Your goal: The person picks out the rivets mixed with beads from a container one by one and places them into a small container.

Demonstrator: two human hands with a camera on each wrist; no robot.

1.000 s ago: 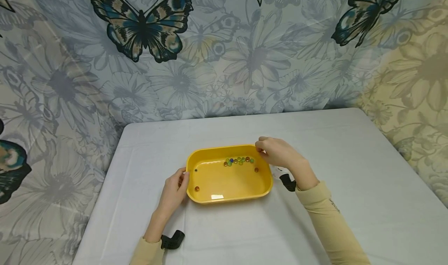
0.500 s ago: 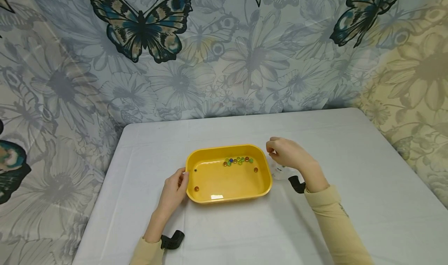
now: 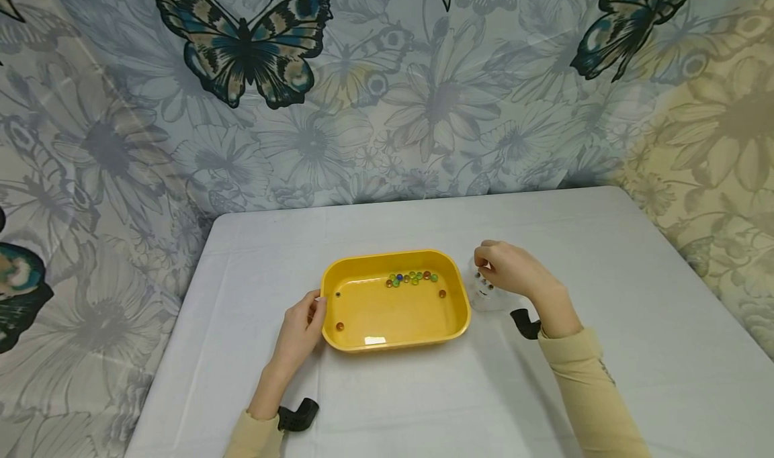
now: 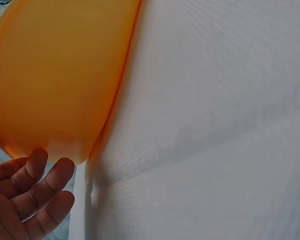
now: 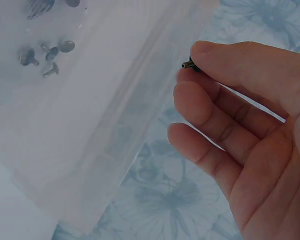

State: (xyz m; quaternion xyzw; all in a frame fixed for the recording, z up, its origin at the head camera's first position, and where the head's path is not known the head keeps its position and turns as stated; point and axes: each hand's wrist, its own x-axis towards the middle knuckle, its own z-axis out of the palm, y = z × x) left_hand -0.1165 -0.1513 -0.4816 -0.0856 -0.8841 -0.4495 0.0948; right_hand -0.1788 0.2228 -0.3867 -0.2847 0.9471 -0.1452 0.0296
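The yellow tray (image 3: pixel 387 320) lies on the white-covered table with several coloured glass beads (image 3: pixel 414 278) inside, most grouped near its far side. At the tray's left end, my left hand (image 3: pixel 300 327) holds the rim; in the left wrist view its other fingers (image 4: pixel 42 192) are loosely bent by the outer wall. My right hand (image 3: pixel 514 270) is raised just right of the tray. Between thumb and finger it pinches a small brass-coloured metal rivet (image 5: pixel 186 64), mostly hidden by the fingertips. Below that hand lies a clear plastic bag (image 3: pixel 486 302) with several small metal rivets (image 5: pixel 51 54).
A white cloth (image 3: pixel 387 404) covers the table, whose back edge meets a butterfly-patterned fabric backdrop (image 3: pixel 314 142). Single beads lie apart in the tray, including an amber bead (image 3: pixel 340 326) near its left front corner. The bag sits close against the tray's right side.
My right hand has moved right, from over the tray's far right corner to above the clear bag, uncovering more of the bag. My left hand and the tray stay in place.
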